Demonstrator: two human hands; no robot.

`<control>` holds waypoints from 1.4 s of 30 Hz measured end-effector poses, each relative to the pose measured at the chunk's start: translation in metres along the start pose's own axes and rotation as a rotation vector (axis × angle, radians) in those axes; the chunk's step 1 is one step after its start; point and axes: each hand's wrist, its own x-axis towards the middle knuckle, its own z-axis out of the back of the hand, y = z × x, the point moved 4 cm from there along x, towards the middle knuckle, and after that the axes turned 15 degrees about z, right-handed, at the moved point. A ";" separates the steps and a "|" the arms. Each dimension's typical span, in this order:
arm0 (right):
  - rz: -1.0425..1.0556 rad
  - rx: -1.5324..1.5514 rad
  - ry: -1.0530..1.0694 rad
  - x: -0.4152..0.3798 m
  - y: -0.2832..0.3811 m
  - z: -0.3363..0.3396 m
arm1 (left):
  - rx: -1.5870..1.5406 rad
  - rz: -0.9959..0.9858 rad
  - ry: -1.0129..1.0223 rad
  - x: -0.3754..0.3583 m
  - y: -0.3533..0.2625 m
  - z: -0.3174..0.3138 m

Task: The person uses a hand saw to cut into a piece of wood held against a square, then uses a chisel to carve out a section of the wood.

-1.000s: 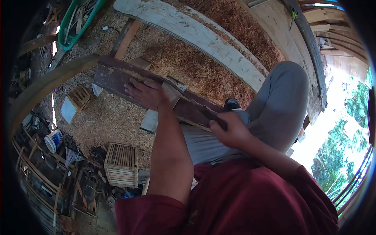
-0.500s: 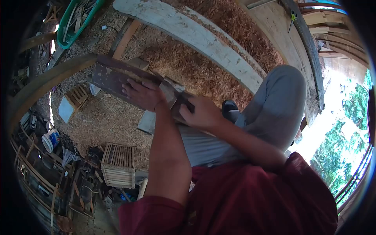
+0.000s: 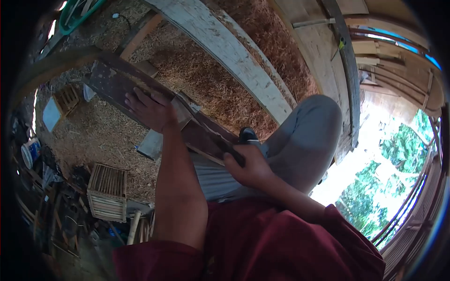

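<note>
Flat on a worn dark-brown board, my left hand presses with its fingers apart. The board lies across my lap, slanting from upper left to lower right. My right hand is closed round the dark handle of a long, thin tool, which points up and left along the board. A small greyish piece is on the board between my hands; its exact shape is hard to make out.
A long pale plank curves past beyond my knee. Wood shavings cover the ground. On the left are a slatted crate, a smaller wooden frame and a white-blue bucket. A green tub stands upper left.
My right hand has drawn back toward my body, away from my left hand, and more of the tool shows. My left hand stays on the board. The whole view has shifted.
</note>
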 end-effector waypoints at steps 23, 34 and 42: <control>-0.069 -0.119 -0.016 0.059 -0.024 -0.029 | -0.050 0.024 0.023 -0.001 0.001 0.001; 0.078 -0.142 -0.057 0.060 -0.024 -0.028 | -0.022 0.012 0.000 -0.001 0.002 0.001; 0.164 -0.285 -0.112 0.052 -0.039 -0.042 | -0.035 0.020 0.013 0.000 -0.002 0.001</control>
